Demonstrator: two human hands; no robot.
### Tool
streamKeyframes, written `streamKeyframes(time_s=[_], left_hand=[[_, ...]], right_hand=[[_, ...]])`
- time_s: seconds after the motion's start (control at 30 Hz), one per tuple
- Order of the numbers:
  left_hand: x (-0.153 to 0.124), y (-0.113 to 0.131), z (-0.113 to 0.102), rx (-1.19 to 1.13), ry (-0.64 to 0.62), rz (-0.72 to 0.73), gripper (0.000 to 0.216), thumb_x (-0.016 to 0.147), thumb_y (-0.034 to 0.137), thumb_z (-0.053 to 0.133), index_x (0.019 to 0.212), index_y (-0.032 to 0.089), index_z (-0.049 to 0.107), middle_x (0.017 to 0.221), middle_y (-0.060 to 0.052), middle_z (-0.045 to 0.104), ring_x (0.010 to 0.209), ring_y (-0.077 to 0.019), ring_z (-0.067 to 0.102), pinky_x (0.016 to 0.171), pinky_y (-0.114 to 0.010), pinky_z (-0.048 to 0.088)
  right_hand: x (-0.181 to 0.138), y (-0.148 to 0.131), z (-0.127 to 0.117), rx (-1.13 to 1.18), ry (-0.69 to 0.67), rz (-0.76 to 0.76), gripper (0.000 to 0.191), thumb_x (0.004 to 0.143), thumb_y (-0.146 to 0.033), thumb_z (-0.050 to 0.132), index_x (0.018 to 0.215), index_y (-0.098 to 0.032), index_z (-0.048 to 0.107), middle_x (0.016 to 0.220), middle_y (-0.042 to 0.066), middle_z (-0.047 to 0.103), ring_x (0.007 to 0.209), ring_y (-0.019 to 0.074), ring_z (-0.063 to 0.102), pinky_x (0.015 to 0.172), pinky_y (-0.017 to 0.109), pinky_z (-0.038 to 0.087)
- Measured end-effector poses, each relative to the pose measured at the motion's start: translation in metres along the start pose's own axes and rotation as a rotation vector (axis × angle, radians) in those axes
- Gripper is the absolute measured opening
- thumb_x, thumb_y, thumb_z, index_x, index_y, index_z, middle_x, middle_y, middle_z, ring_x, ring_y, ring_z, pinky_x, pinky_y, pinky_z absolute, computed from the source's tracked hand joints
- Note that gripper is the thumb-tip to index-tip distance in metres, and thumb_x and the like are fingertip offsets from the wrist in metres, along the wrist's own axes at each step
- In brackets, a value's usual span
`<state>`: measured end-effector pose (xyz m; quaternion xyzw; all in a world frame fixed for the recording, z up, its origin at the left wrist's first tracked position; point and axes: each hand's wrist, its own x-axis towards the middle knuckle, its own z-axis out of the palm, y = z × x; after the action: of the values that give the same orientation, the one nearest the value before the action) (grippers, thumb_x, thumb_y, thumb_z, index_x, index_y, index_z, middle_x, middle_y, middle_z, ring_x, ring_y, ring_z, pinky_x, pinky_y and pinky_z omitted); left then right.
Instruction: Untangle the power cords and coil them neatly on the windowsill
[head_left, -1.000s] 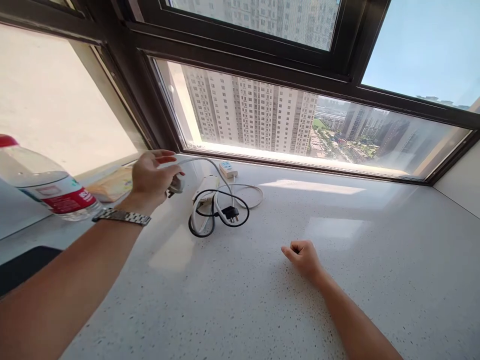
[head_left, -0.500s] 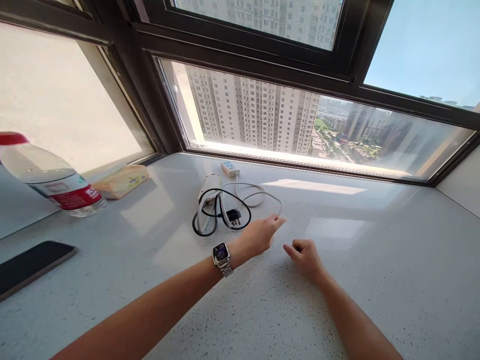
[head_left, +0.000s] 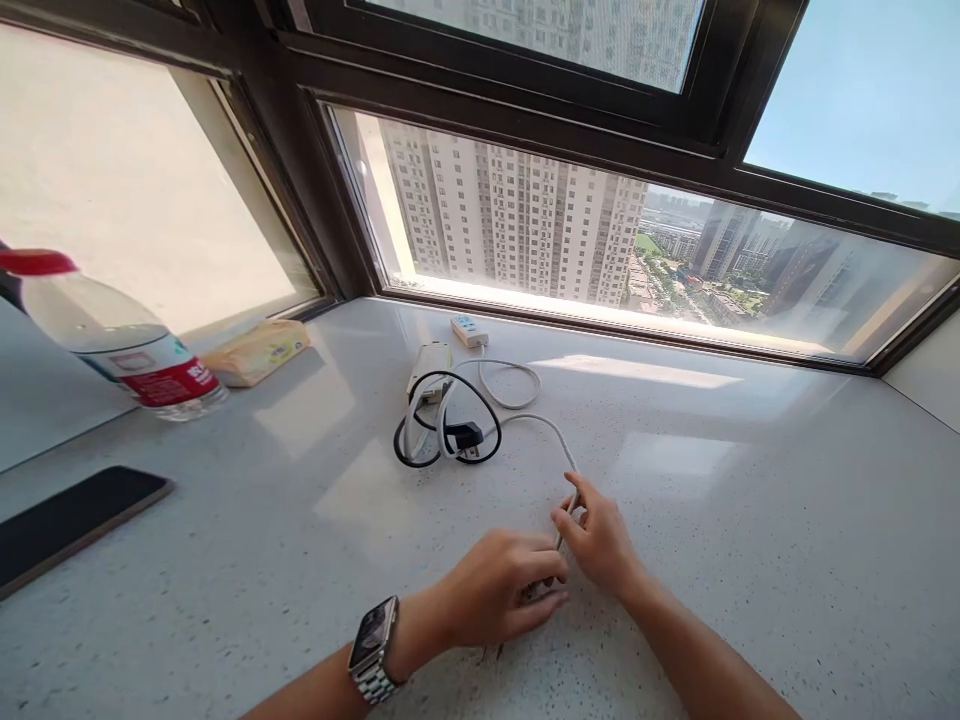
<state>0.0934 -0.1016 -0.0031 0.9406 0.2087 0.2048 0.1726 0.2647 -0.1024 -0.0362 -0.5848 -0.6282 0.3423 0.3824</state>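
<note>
On a white speckled window ledge, my left hand (head_left: 499, 590), with a metal-band watch on its wrist, is closed around the near end of a white cable (head_left: 551, 435). My right hand (head_left: 600, 540) pinches the same cable just beyond it. The cable runs back to a tangle of a black cord with a plug (head_left: 463, 437) and a white power brick (head_left: 427, 365). A small white power strip (head_left: 469, 330) lies by the window frame. What my left hand encloses is hidden.
A water bottle with a red cap and label (head_left: 120, 345) lies at the left, a yellow tissue pack (head_left: 259, 352) beyond it. A black phone (head_left: 71, 520) rests near the left edge. Dark window frames (head_left: 525, 130) border the ledge behind.
My left hand has moved from the far left across to the near middle, dragging the white cable's end toward me. My right hand has opened from a fist and pinched the cable.
</note>
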Motion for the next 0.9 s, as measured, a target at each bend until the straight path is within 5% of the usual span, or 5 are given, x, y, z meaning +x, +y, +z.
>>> streamKeyframes(time_s=[0.23, 0.37, 0.6, 0.73, 0.9], left_hand=[[-0.038, -0.073, -0.073, 0.252, 0.970, -0.794, 0.025, 0.075, 0.039, 0.058, 0.090, 0.018, 0.058, 0.088, -0.008, 0.063, 0.065, -0.0167, 0.060, 0.053, -0.026, 0.047], [-0.059, -0.100, -0.089, -0.117, 0.793, -1.104, 0.030, 0.073, 0.044, 0.055, 0.089, 0.018, 0.060, 0.077, -0.008, 0.066, 0.061, -0.0219, 0.062, 0.046, -0.028, 0.046], [-0.041, -0.078, -0.069, 0.313, 0.855, -0.922, 0.036, 0.075, 0.051, 0.046, 0.074, 0.018, 0.061, 0.059, -0.002, 0.054, 0.058, -0.0177, 0.053, 0.053, -0.026, 0.040], [-0.036, -0.081, -0.061, 0.054, 0.461, -1.010, 0.039, 0.069, 0.056, 0.049, 0.068, 0.019, 0.062, 0.054, -0.003, 0.059, 0.049, -0.0183, 0.055, 0.047, -0.026, 0.038], [-0.040, -0.087, -0.063, -0.206, 0.600, -0.989, 0.043, 0.070, 0.056, 0.046, 0.078, 0.018, 0.063, 0.069, -0.006, 0.069, 0.047, -0.0162, 0.058, 0.046, -0.025, 0.046]], right_hand=[[0.002, -0.002, -0.004, 0.251, 0.112, 0.179, 0.077, 0.083, -0.034, 0.044, 0.150, -0.010, 0.016, 0.088, 0.006, 0.062, 0.038, 0.0064, 0.040, 0.037, 0.021, 0.034], [0.009, 0.003, -0.020, 0.216, 0.177, 0.204, 0.064, 0.077, -0.029, 0.043, 0.135, -0.001, 0.048, 0.054, -0.003, 0.046, 0.042, 0.0092, 0.032, 0.039, 0.021, 0.027], [0.018, 0.026, -0.053, -0.006, 0.120, 0.183, 0.050, 0.072, -0.031, 0.044, 0.105, -0.009, 0.073, 0.045, -0.003, 0.040, 0.041, 0.0091, 0.022, 0.041, 0.024, 0.017], [0.020, 0.030, -0.054, -0.046, 0.050, 0.123, 0.049, 0.069, -0.031, 0.042, 0.099, -0.013, 0.076, 0.051, 0.001, 0.051, 0.042, 0.0091, 0.026, 0.043, 0.023, 0.019], [0.020, 0.030, -0.052, -0.123, 0.015, 0.113, 0.048, 0.069, -0.029, 0.042, 0.100, -0.017, 0.077, 0.054, 0.001, 0.057, 0.043, 0.0097, 0.032, 0.044, 0.023, 0.022]])
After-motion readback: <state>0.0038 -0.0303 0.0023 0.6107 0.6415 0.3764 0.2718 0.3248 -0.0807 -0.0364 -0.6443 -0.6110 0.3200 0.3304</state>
